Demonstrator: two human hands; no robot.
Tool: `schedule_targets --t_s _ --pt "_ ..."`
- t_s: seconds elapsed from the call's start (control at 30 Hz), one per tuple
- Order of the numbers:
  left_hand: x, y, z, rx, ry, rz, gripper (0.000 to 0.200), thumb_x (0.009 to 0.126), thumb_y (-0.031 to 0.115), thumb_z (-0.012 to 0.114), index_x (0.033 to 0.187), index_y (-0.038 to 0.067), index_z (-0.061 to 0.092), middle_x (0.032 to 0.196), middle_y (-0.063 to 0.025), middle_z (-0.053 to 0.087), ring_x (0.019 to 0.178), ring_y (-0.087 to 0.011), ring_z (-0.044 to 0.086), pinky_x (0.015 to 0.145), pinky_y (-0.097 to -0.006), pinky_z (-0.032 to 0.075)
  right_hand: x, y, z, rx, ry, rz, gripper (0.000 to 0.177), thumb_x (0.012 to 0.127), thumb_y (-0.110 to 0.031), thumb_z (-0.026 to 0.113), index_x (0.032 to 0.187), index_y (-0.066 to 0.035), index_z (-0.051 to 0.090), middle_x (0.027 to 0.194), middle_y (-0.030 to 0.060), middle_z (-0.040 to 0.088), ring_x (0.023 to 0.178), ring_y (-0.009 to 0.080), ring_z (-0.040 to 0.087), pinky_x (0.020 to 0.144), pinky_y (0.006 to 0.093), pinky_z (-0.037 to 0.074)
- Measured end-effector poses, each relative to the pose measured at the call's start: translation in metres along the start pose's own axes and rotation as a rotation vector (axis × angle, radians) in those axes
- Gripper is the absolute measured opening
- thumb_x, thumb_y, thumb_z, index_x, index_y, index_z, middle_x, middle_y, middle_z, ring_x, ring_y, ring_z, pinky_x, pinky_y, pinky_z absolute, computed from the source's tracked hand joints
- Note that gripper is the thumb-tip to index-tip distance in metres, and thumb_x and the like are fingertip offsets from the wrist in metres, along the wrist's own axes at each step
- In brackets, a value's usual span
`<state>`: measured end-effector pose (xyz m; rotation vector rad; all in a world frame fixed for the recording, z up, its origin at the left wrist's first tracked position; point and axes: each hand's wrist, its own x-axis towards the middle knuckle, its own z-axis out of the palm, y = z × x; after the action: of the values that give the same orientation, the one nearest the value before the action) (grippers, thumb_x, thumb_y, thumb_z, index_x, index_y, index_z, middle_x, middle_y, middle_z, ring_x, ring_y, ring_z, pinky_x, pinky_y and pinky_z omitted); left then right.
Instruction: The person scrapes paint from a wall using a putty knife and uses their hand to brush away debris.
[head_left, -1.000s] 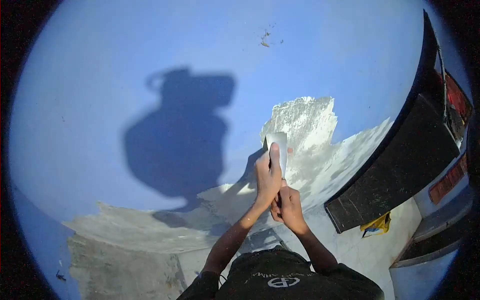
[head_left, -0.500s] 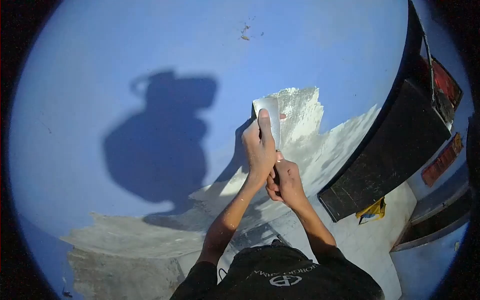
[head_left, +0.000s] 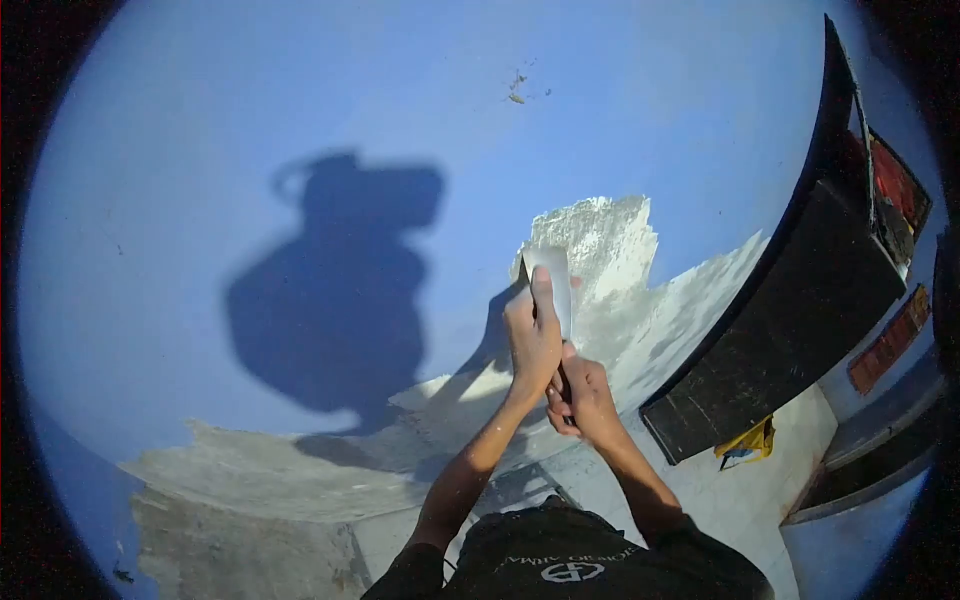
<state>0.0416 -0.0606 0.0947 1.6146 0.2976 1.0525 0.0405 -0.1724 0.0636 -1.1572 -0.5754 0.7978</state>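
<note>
A wide-bladed metal scraper lies against the blue wall, its blade pointing up. My left hand is closed around the blade's sides, with the thumb laid flat along its face. Just below, my right hand grips the dark handle, most of which its fingers hide. Above and right of the blade is a rough whitish-grey patch where the blue paint is gone. Its top edge is ragged.
A dark panel stands at the right, with a yellow item under its lower edge. Grey bare plaster runs along the lower wall. Pale floor shows beside my body. My shadow falls on the wall at left.
Both hands have drawn the scraper down the wall. More of the whitish patch now shows above the blade, at its upper left. The view has shifted slightly.
</note>
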Motion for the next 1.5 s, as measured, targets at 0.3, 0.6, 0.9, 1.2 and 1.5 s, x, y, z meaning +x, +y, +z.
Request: schedule_targets --t_s 0.3,0.6,0.9,1.2,1.5 --pt "-0.003 -0.015 0.01 -0.031 0.031 0.019 0.058 0.102 0.043 0.033 0.091 0.002 0.073 0.052 0.0009 0.042 0.047 -0.0093 0.038 0.047 -0.0281 0.029 -0.002 0.004 -0.004 -0.001 0.013 -0.017 0.046 0.103 -0.04 0.031 0.07 -0.008 0.038 0.048 0.0006 0.03 0.032 0.0081 0.023 0.03 0.0247 0.017" --pt "0.001 0.003 0.01 -0.029 0.015 -0.039 0.055 0.102 0.04 0.035 0.094 0.0 0.072 0.053 -0.0029 0.044 0.051 -0.0119 0.038 0.051 -0.0301 0.032 0.001 -0.012 -0.005 -0.044 0.014 -0.044 0.048 0.102 -0.045 0.033 0.072 -0.008 0.039 0.047 -0.0009 0.029 0.031 0.0092 0.025 0.03 0.0252 0.018" --pt "0.025 0.006 0.02 0.207 -0.131 0.065 0.057 0.102 0.043 0.033 0.09 0.004 0.072 0.05 -0.0009 0.037 0.048 -0.0112 0.037 0.048 -0.0317 0.03 0.008 -0.011 -0.001 0.112 0.054 -0.123 0.049 0.102 -0.048 0.029 0.074 -0.009 0.04 0.052 -0.0013 0.033 0.034 0.0067 0.023 0.031 0.022 0.018" --pt "0.023 0.011 0.012 0.117 -0.056 0.024 0.056 0.102 0.039 0.032 0.087 0.002 0.072 0.05 -0.0068 0.043 0.048 -0.0172 0.043 0.051 -0.0348 0.036 0.011 -0.017 0.009 0.065 0.063 -0.136 0.048 0.103 -0.042 0.025 0.072 -0.007 0.038 0.048 0.0 0.031 0.032 0.0091 0.021 0.03 0.0251 0.017" --pt "0.052 0.019 0.035 0.268 -0.101 0.09 0.059 0.102 0.044 0.031 0.09 0.003 0.073 0.05 -0.0012 0.043 0.045 -0.0102 0.039 0.046 -0.0292 0.031 0.023 -0.032 0.006 0.16 0.081 -0.223 0.05 0.101 -0.05 0.029 0.074 -0.009 0.04 0.049 -0.0008 0.031 0.031 0.0081 0.024 0.03 0.0243 0.019"
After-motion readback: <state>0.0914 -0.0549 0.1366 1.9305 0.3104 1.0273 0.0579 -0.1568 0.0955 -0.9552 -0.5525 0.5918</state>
